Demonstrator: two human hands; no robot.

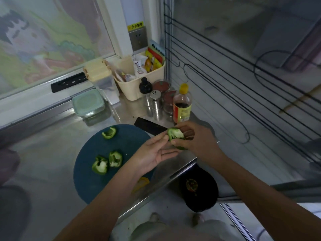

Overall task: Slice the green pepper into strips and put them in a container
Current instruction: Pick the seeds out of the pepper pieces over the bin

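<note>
From my remote station I see a black bin point(209, 197) holding scraps, standing below the near edge of the steel tabletop point(43, 162). Just inside that edge lies a round dark-blue cutting board point(90, 185), with a yellow scrap point(143, 182) at its near rim, partly hidden by the left forearm.

Two pepper chunks point(100, 165) sit side by side near the board's middle. The left hand point(154, 153) is over the board's right rim, palm up and fingers straight, its fingertips touching the green pepper piece point(174, 134). The right hand point(196, 138) pinches that piece between thumb and curled fingers, holding it in the air above the tabletop's right edge.

A third pepper chunk point(109, 133) lies at the board's far rim. A dark knife blade point(149, 126) lies flat just past the board.

Toward the far right corner stand a yellow-capped bottle point(182, 105), metal shakers point(155, 103) and a cream basket point(139, 84) of packets. A green-lidded container point(87, 103) sits closed along the far edge.
</note>
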